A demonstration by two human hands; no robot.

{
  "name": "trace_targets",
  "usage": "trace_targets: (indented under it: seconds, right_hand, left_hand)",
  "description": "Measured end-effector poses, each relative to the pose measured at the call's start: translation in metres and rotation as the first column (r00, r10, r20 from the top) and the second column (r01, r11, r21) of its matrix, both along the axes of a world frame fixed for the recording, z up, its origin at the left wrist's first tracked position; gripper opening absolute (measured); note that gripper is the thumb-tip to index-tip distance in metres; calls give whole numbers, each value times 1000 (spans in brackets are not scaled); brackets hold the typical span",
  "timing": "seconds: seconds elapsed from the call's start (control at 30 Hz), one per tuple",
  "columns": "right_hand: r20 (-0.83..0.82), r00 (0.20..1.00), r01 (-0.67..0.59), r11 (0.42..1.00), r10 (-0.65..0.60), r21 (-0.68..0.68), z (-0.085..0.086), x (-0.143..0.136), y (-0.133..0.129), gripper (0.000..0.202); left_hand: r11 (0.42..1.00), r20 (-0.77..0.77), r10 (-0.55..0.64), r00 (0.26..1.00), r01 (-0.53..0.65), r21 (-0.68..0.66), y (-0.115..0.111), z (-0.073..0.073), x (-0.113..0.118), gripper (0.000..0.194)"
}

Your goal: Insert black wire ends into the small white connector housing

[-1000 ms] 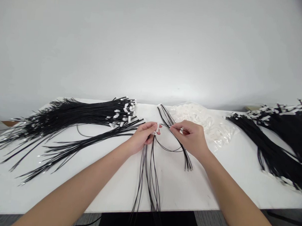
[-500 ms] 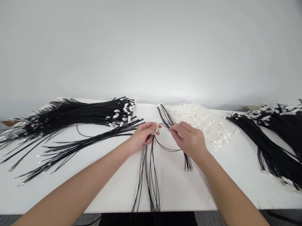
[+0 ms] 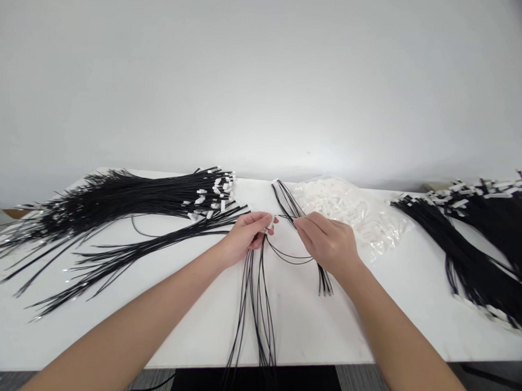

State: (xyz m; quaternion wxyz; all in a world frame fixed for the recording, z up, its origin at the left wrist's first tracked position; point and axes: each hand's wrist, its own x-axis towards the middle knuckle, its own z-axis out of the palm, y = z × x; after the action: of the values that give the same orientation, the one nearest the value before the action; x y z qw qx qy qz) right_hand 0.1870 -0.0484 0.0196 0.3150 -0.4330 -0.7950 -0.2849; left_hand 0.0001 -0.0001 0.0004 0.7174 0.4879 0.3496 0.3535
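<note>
While a broad fan of thin black wires [image 3: 113, 203], many tipped with small white plugs, spreads over the table's [image 3: 186, 319] left part, the left hand [image 3: 244, 236] pinches a small white connector [image 3: 270, 222] near mid-table; its glossy black leads [image 3: 258, 310] trail over the near edge. Just beside it, the right hand [image 3: 328, 241] pinches the end of a single looped wire [image 3: 290, 257], aimed at the connector. The step seems to be seating a wire in the housing, which calls for fine alignment. A crinkly clear bag of white connectors [image 3: 355, 208] lies toward the far edge, and finished bundles [image 3: 479, 245] fill the right end.
</note>
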Motion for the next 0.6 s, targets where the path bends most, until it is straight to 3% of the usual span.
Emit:
trace_targets:
  seconds: [0.6]
  right_hand:
    - [50, 999, -20, 1000, 20, 10, 1, -2, 0, 15]
  left_hand:
    - [999, -30, -19, 999, 20, 25, -1, 1, 1, 31]
